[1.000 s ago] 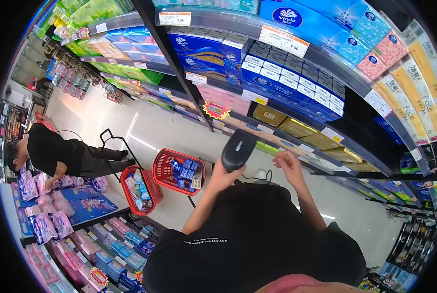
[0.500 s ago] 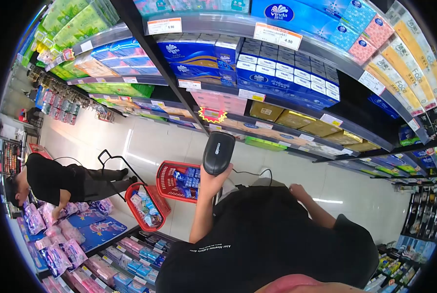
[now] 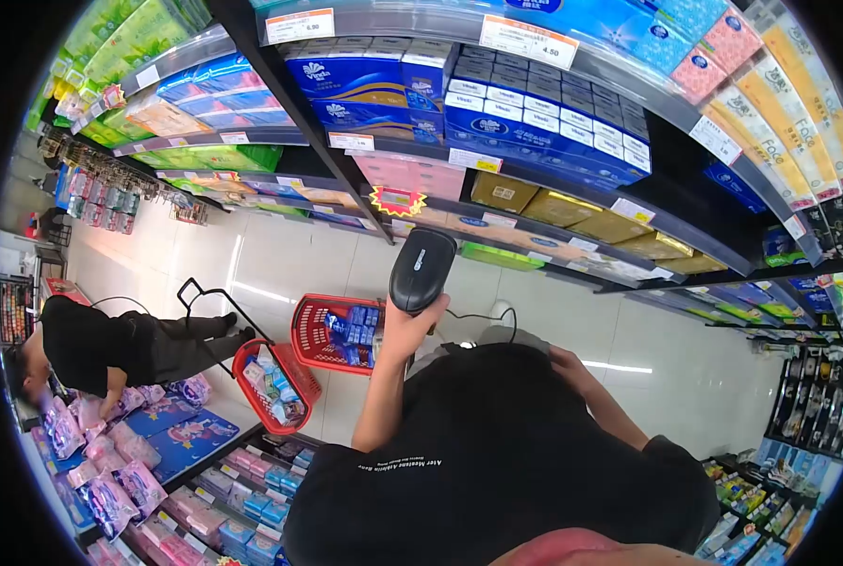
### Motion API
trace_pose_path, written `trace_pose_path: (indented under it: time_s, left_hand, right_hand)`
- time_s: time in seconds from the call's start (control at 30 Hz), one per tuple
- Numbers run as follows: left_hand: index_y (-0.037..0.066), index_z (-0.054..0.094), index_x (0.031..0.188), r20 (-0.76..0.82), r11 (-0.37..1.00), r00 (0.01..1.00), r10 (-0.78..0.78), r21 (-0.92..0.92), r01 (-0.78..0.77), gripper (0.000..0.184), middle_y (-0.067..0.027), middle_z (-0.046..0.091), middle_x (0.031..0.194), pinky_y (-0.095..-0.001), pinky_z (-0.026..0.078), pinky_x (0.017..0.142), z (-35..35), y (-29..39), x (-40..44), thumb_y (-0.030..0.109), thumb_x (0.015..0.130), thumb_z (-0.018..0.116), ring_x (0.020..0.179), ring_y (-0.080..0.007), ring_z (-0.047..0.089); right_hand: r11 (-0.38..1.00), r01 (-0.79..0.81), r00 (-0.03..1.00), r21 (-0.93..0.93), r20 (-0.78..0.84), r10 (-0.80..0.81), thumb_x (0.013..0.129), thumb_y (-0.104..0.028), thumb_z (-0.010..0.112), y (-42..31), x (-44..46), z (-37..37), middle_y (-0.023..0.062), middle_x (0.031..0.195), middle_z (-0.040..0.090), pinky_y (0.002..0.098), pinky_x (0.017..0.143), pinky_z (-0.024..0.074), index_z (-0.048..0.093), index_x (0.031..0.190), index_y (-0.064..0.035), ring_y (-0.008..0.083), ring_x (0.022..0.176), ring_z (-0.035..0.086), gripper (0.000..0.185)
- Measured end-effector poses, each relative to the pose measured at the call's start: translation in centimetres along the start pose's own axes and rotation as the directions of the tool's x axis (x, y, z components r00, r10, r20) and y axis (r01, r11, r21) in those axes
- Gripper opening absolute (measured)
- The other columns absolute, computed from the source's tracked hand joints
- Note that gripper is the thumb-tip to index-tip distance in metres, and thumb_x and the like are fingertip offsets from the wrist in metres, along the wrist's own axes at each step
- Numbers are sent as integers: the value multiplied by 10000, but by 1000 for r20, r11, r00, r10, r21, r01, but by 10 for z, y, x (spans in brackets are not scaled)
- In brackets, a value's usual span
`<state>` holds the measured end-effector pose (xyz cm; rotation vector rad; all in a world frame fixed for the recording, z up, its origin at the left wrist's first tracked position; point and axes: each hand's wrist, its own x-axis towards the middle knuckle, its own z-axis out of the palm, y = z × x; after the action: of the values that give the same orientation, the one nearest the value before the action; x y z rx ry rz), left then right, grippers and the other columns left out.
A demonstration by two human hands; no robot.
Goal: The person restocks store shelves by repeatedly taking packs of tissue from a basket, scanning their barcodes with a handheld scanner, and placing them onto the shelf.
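Observation:
A black handheld scanner (image 3: 421, 272) is gripped in my left hand (image 3: 408, 330), its rounded head pointing up toward the shelves. From its lower end a dark cable loops beside my waist. My right hand (image 3: 563, 363) is down against my right side, with its fingers mostly hidden by the black shirt. In front of me, blue Vinda tissue packs (image 3: 544, 123) fill a shelf, with gold packs (image 3: 586, 222) on the level below. A red basket (image 3: 310, 330) holding blue packs is on the floor left of my left hand.
Another red basket (image 3: 273, 415) with mixed packs has a black pull handle. A person in black (image 3: 87, 344) bends over pink packages (image 3: 110, 500) at the left. Dark shelving (image 3: 332, 174) runs across the front, and stocked shelves (image 3: 195, 505) stand at the lower left.
My left hand has shifted slightly left and turned the scanner. My right hand has dropped from raised in front to my side. The person at left has bent lower over the packages.

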<state>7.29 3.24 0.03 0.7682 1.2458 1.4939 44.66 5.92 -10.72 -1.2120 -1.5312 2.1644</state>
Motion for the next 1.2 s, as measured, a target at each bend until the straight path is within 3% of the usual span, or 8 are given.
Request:
trace_pose_path:
  time_s: [0.03, 0.1, 0.2, 0.27, 0.37, 1.1, 1.13, 1.2]
  left_hand:
    - [4, 585, 949, -14, 1000, 1000, 11, 5, -11, 144, -7, 556, 752, -240, 391, 527, 4, -1, 1, -51, 826, 634, 602, -71, 514]
    - [1, 585, 975, 7, 999, 1000, -20, 39, 20, 166, -9, 561, 771, -241, 399, 531, 8, -7, 4, -52, 826, 638, 608, -73, 519]
    - [-2, 588, 1017, 26, 997, 1000, 10, 70, -11, 207, -12, 570, 802, -243, 414, 539, 18, -8, 3, -56, 826, 646, 619, -76, 527]
    - [-3, 589, 1034, 28, 996, 997, 68, 60, -69, 224, -12, 574, 816, -243, 421, 544, 27, -6, 5, -59, 826, 650, 624, -77, 531]
    - [1, 593, 1041, 61, 1000, 998, 5, 9, -5, 234, -11, 579, 826, -245, 429, 551, 36, -3, 5, -70, 826, 654, 634, -79, 539]
    - [0, 583, 1092, 38, 997, 999, -39, 70, 37, 273, -3, 582, 810, -236, 421, 552, 39, -7, 5, -63, 834, 645, 638, -71, 540]
    - [0, 584, 1087, 34, 998, 999, -31, 64, 29, 267, -2, 579, 800, -236, 421, 549, 39, -8, 5, -60, 835, 646, 634, -70, 539]
    - [0, 584, 1082, 31, 998, 999, -26, 51, 24, 261, -1, 575, 789, -236, 421, 545, 39, -10, 6, -58, 835, 647, 630, -70, 538]
  right_hand:
    - [1000, 0, 1000, 6, -2, 0, 1008, -159, 481, 18, 11, -5, 94, 1289, 594, 310, 1036, 416, 546, 1329, 2, 174, 1196, 541, 365]
    - [928, -178, 978, -328, 48, 205, 982, -133, 503, 56, 37, -13, 116, 1348, 566, 310, 1057, 395, 521, 1347, 7, 185, 1239, 514, 391]
    - [882, -19, 978, -471, 174, 114, 945, -122, 530, 44, 40, -11, 152, 1326, 576, 336, 1063, 400, 544, 1301, 15, 232, 1239, 532, 381]
    - [878, -22, 980, -479, 164, 114, 942, -133, 535, 60, 42, -20, 155, 1322, 578, 339, 1060, 400, 548, 1296, 14, 236, 1236, 531, 383]
    - [860, -60, 981, -507, 131, 145, 932, -164, 547, 67, 86, 6, 164, 1312, 581, 348, 1051, 402, 559, 1282, 12, 248, 1230, 529, 392]
    - [630, -359, 915, -688, -126, 384, 858, -396, 642, 274, 69, -145, 229, 1236, 608, 415, 984, 415, 640, 1183, -4, 337, 1182, 513, 510]
    - [628, -362, 914, -690, -128, 386, 858, -396, 642, 278, 67, -145, 229, 1236, 608, 415, 984, 415, 640, 1183, -4, 337, 1182, 513, 510]
    - [845, -496, 868, -198, -120, 481, 861, -312, 691, 285, 61, -141, 156, 1106, 605, 393, 786, 472, 569, 1229, 46, 253, 963, 558, 528]
